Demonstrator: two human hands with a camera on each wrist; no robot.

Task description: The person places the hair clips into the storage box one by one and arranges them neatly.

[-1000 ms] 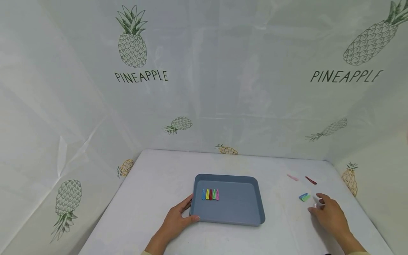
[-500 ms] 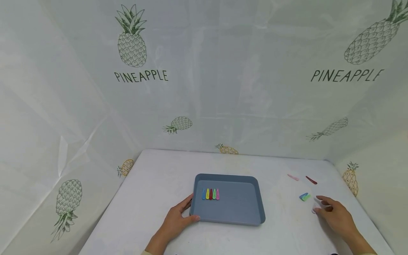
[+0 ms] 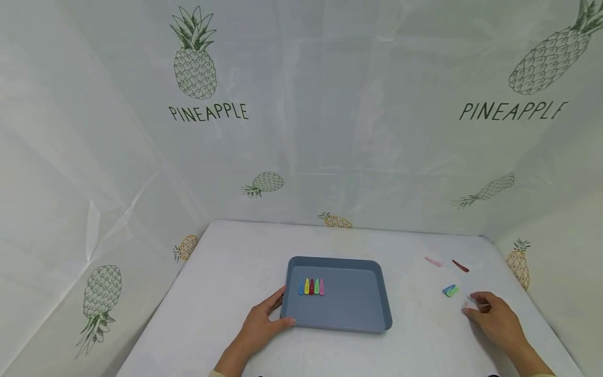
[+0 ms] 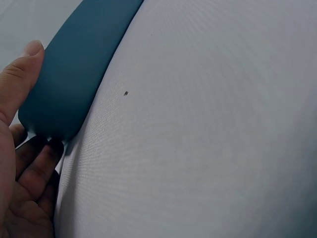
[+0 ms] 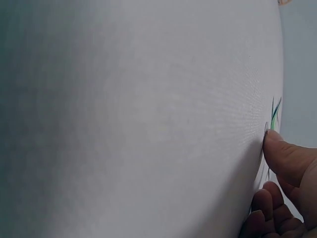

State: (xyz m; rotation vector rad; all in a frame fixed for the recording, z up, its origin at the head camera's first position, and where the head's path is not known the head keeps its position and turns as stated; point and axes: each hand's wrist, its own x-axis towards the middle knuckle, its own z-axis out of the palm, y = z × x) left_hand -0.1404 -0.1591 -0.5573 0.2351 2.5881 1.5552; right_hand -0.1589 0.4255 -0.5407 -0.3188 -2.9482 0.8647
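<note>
Pale clip-like thing [image 3: 468, 302] is found right at the tips of the right hand [image 3: 494, 318], by the thumb and first finger. It seems to be touched by them, but whether it is pinched cannot be told, and which way its long side points cannot be made out. The other fingers of that hand are bent in. Just past the fingertips, a little to the left, a blue clip [image 3: 447, 289] and a light green clip [image 3: 453, 291] are seen close together, both slanted, on the white table [image 3: 226, 272]. Farther out from the grip, a dark red clip [image 3: 460, 266] is laid, with a pink clip [image 3: 433, 262] to its left; the near end of each is turned to the right. Well to the left of the right hand, a grey-blue tray [image 3: 350, 298] is set. In it, a row of five clips [image 3: 311, 287] is kept near the left side, all pointed straight away from the person: blue, yellow, red, green and pink. The tray's near left corner is held by the left hand [image 3: 258, 327], with the thumb over the rim and the fingers bent at the side.
</note>
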